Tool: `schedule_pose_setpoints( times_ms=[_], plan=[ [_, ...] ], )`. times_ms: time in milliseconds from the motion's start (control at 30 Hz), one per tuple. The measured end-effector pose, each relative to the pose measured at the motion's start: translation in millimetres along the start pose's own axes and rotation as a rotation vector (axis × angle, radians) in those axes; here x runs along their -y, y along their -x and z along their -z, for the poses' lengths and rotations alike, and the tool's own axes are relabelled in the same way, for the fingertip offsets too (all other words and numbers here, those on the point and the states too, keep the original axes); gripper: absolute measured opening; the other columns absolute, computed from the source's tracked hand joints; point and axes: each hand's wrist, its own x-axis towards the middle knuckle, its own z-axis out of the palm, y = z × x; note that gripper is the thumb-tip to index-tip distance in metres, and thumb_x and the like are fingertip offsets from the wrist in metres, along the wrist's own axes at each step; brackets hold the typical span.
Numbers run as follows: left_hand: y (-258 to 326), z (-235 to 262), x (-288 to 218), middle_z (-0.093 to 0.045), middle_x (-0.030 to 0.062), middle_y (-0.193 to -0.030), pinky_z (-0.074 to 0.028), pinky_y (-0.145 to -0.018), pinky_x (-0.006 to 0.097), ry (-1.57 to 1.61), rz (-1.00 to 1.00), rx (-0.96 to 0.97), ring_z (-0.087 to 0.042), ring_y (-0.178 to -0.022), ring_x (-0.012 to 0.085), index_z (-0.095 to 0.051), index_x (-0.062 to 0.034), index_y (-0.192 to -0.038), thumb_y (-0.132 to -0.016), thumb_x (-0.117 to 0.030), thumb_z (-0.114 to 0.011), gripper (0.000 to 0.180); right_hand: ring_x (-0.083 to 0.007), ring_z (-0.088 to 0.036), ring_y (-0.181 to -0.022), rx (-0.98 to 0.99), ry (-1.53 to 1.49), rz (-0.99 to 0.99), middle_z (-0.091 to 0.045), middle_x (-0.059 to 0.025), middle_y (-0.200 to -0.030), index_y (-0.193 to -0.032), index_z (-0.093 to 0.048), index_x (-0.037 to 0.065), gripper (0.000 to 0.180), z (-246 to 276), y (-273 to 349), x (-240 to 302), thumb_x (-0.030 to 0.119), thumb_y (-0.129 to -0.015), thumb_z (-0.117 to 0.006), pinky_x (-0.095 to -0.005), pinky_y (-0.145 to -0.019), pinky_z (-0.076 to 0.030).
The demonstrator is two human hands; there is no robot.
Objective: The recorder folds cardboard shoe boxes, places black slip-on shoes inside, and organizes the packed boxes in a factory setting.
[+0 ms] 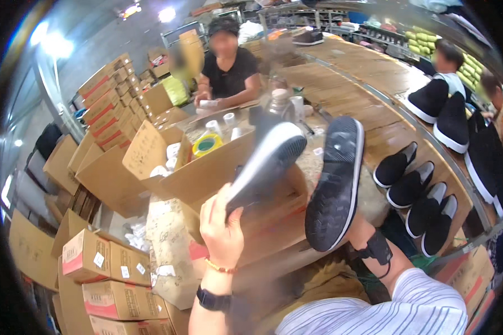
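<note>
My left hand (222, 226) is closed round the heel end of a black shoe with a white sole edge (271, 151), tilted up and smeared by motion. To its right a second black shoe (335, 184) stands upright in the air, its patterned black sole turned toward me. My right forearm (362, 237) runs up behind that shoe, which my right hand holds; its fingers are hidden by the sole. Both shoes are in front of an open cardboard box (187, 178) on the worktable.
Black shoes (411, 181) stand in a row on the right, with more on a ledge (451, 120) above. White rolls and a yellow tape roll (207, 145) lie beyond the open box. Stacked cartons (109, 262) fill the left. A person (229, 72) sits across the table.
</note>
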Motion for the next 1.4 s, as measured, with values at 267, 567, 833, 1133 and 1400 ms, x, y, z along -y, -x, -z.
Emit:
schedule_pose_setpoints(
  times_ms=[267, 567, 833, 1133, 1400],
  plan=[
    [49, -20, 46, -0.062, 0.0103, -0.105, -0.05, -0.081, 0.039, -0.243, 0.023, 0.549, -0.059, -0.097, 0.0294, -0.066, -0.0109, -0.103, -0.076, -0.002, -0.056, 0.029, -0.0324, -0.06, -0.092, 0.4, 1.467, 1.081, -0.062, -0.0145, -0.099, -0.091, -0.063, 0.004, 0.019, -125, -78, -6, 0.002, -0.073, -0.065, -0.037, -0.082, -0.047],
    [19, 68, 129, -0.048, 0.0158, -0.125, -0.044, -0.088, 0.038, -0.269, 0.268, 0.372, -0.053, -0.107, 0.0282, -0.058, -0.0071, -0.114, -0.071, -0.015, -0.073, 0.046, -0.0336, -0.059, -0.084, -0.091, 1.488, 0.535, -0.062, -0.0154, -0.087, -0.084, -0.062, 0.005, 0.011, -39, -107, 23, 0.015, -0.084, -0.058, -0.0401, -0.076, -0.046],
    [51, -3, 131, -0.02, 0.02, -0.143, -0.022, -0.11, 0.043, 0.448, 0.519, -0.046, -0.024, -0.134, 0.034, -0.001, -0.0092, -0.146, -0.074, -0.001, -0.068, 0.099, -0.0368, -0.051, -0.112, -0.141, 1.553, 0.058, -0.054, -0.0228, -0.118, -0.132, -0.041, 0.004, 0.057, 14, -102, -46, 0.027, -0.084, -0.061, -0.0416, -0.097, -0.039],
    [11, 68, 143, -0.063, 0.01, -0.112, -0.024, -0.102, 0.063, -0.367, -0.043, 0.655, -0.042, -0.126, 0.0317, -0.067, -0.0138, -0.105, -0.075, -0.021, -0.065, 0.03, -0.0358, -0.041, -0.124, 0.759, 1.929, 0.143, -0.041, -0.025, -0.134, -0.137, -0.035, 0.007, 0.087, -39, -130, 7, 0.038, -0.066, -0.075, -0.045, -0.103, -0.034],
    [-15, 16, 91, -0.022, 0.0315, -0.142, -0.015, -0.106, 0.063, -0.565, 0.177, 1.137, -0.019, -0.134, 0.0473, -0.024, -0.0247, -0.145, -0.059, -0.053, -0.074, 0.103, -0.0453, -0.027, -0.13, 0.983, 2.185, -0.039, -0.025, -0.0273, -0.143, -0.139, -0.037, 0.015, 0.104, -71, -126, 6, 0.05, -0.051, -0.079, -0.0508, -0.107, -0.025]
  ],
)
